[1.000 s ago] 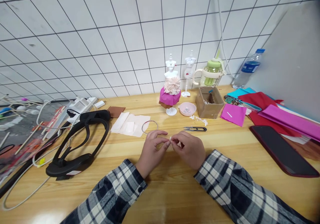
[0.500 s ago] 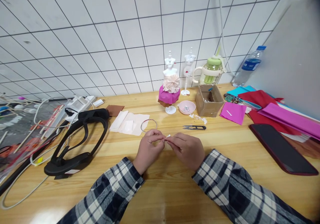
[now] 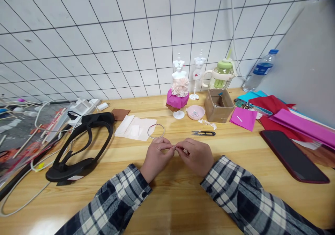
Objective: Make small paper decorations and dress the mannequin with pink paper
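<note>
My left hand point(image 3: 158, 156) is closed in a pinch, its thumb and index fingertips touching those of my right hand point(image 3: 196, 155), which pinches too. Whatever sits between the fingertips is tiny and mostly hidden. Just beyond my left hand lies a thin metal ring point(image 3: 156, 131), partly over a pale pink cloth point(image 3: 146, 130). Black thread snips point(image 3: 203, 133) rest on the table past my right hand. Farther back stands a small white dress form point(image 3: 179, 73) wearing a pale pink pleated top and a magenta skirt.
On the left are a black headset frame point(image 3: 101, 154), cables and a power strip point(image 3: 83, 107). Behind stand a pink dish point(image 3: 195, 112), a cardboard box point(image 3: 219, 111), a second dress form point(image 3: 198, 72) and a cup point(image 3: 222, 73). To the right lie folded cloths point(image 3: 300, 123) and a phone point(image 3: 293, 156).
The small white piece that stuck up between my fingertips no longer shows. Both hands remain pinched in almost the same place, with their fingertips closer together.
</note>
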Demonstrator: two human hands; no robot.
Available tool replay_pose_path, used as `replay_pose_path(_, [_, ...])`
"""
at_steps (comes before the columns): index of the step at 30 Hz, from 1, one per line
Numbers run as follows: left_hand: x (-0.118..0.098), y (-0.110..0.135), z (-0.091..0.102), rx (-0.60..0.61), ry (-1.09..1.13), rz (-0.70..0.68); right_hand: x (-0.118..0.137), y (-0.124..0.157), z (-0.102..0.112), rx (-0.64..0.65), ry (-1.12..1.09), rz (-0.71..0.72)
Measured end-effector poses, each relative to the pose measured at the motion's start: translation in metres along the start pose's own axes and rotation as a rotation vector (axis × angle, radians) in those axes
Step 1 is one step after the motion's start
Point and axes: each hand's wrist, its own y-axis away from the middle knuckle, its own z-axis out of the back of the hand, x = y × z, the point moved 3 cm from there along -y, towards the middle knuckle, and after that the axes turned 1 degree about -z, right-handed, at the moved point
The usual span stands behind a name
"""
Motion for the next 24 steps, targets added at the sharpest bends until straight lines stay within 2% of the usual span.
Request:
replay_pose_path(5, [-0.003,0.000,-0.001,0.003,-0.014,-0.022,0.000,0.000,-0.002,-0.001,-0.092,-0.124])
replay_pose_path(9, [-0.002,0.000,-0.002,0.011,0.024,0.004,-0.003,-0.002,-0.004,0.011,-0.215,-0.241])
replay_pose_path(13, [-0.001,0.000,-0.001,0.025,0.064,0.026,-0.008,-0.004,-0.007,0.018,-0.332,-0.300])
replay_pose_path(19, [-0.003,0.001,0.003,0.085,0.262,0.071,-0.009,-0.004,-0.007,-0.002,-0.413,-0.310])
replay_pose_path(24, [0.002,0.000,0.001,0.018,0.287,0.101,-0.006,-0.003,-0.005,0.021,-0.398,-0.215])
